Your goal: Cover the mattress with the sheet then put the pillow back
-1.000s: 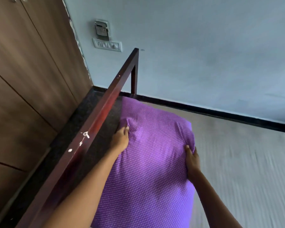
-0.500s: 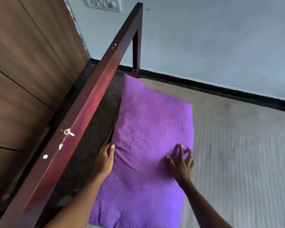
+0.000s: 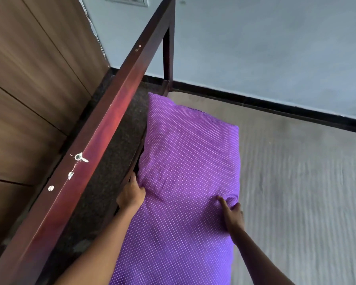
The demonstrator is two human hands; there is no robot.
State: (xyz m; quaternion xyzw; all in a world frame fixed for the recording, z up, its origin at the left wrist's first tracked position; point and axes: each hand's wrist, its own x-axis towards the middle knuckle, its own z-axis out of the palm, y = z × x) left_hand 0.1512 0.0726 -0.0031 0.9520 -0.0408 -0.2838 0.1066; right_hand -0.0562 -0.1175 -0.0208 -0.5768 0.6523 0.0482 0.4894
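Pillow (image 3: 189,161) down at the bed's head end, both hands on it.
Between the headboard rail (image 3: 111,124) and the bed runs a dark gap (image 3: 115,171). My left hand (image 3: 132,195) curls round the pillow's left edge right beside it, so a hard shove leftward could tip that edge in. My right hand (image 3: 231,212) pinches a bunched fold at the right edge (cover only, I judge); tugging there may twist the cover or ruck the grey sheet (image 3: 296,182) beneath.
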